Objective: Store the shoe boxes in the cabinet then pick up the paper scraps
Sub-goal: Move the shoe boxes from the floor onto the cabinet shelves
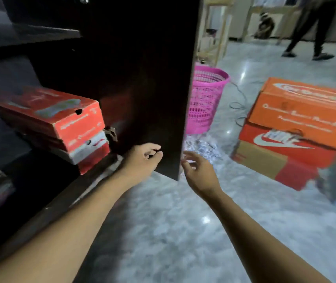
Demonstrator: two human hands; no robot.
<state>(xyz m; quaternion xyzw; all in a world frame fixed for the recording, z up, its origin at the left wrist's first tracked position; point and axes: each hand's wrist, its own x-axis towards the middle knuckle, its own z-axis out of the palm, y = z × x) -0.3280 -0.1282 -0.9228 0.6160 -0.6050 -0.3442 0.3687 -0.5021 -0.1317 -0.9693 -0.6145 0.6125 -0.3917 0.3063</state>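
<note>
On the cabinet shelf [46,172], at its front edge, two red shoe boxes [61,123] lie stacked, the upper one askew. The left hand [142,160] rests against the inner face of the open dark cabinet door [142,78], fingers loosely curled — gripping nothing. Just past the door's edge the right hand [197,172] hovers, fingers spread apart. Behind it paper scraps [202,147] lie on the floor beside a pink basket [206,99]; further right, an orange box [306,111] tops more stacked boxes.

door [142,78] hides basket's [208,99] left side | box print [298,117] blurred
</note>
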